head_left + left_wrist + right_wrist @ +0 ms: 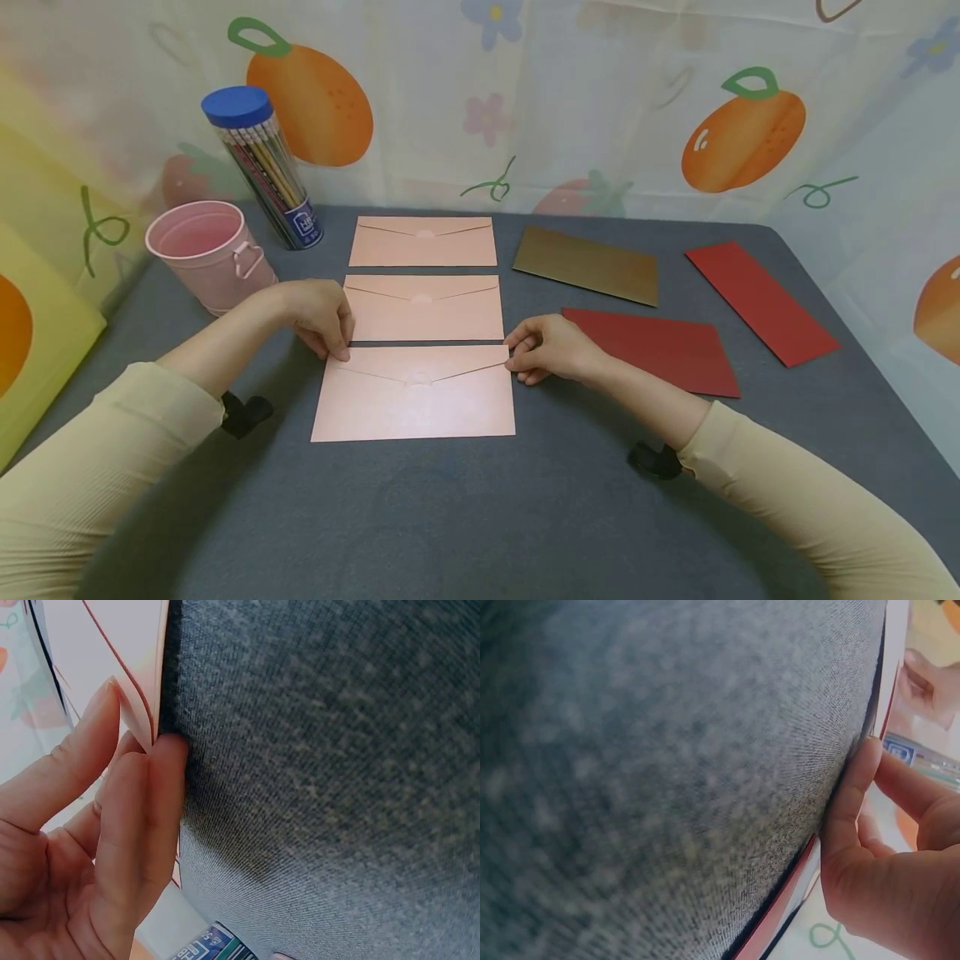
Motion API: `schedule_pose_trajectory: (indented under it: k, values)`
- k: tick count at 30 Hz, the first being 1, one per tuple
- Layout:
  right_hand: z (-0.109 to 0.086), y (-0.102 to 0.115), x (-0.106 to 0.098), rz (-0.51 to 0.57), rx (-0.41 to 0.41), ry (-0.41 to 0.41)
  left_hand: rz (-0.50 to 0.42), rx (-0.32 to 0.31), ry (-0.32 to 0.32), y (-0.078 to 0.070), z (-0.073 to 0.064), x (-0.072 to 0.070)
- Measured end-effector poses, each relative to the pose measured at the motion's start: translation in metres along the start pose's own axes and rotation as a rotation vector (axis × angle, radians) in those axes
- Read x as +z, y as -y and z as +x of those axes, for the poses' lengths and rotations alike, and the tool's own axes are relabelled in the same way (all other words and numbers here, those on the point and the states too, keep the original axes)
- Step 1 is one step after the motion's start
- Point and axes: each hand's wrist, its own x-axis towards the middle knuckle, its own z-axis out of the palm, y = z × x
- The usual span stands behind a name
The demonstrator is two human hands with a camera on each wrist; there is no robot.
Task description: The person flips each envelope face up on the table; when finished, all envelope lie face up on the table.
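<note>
Three pink envelopes with pointed flaps lie in a column in the head view: a far one (423, 250), a middle one (423, 321) and the nearest envelope (416, 408). My left hand (318, 317) pinches the nearest envelope's upper left corner between thumb and fingers. In the left wrist view the thumb (82, 750) lies over that corner, with fingertips at its edge. At the opposite upper corner, my right hand (551, 350) pinches the same envelope. The right wrist view shows this hand's thumb and forefinger meeting at the envelope's edge (889, 697).
Right of the envelopes lie a gold envelope (592, 265), a red one (660, 350) partly behind my right hand, and another red one (761, 300). A pink bucket (213, 258) and a blue-lidded tub of pencils (262, 167) stand at the back left of the grey table (450, 525).
</note>
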Motion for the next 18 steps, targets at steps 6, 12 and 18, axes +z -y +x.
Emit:
schedule_pose_trajectory:
  k: [6,12,18]
  values:
    - [-0.0006,0.0005,-0.0008,0.027,-0.010,-0.003,-0.019,-0.022,-0.021,0.0003,-0.0011,-0.0006]
    - [-0.0017,0.0010,-0.0018,0.065,-0.024,0.017,-0.022,-0.029,-0.045,-0.0016,-0.0024,-0.0003]
    - [-0.0026,0.0018,-0.0026,0.077,-0.027,0.037,-0.007,-0.005,-0.080,-0.0052,-0.0055,-0.0008]
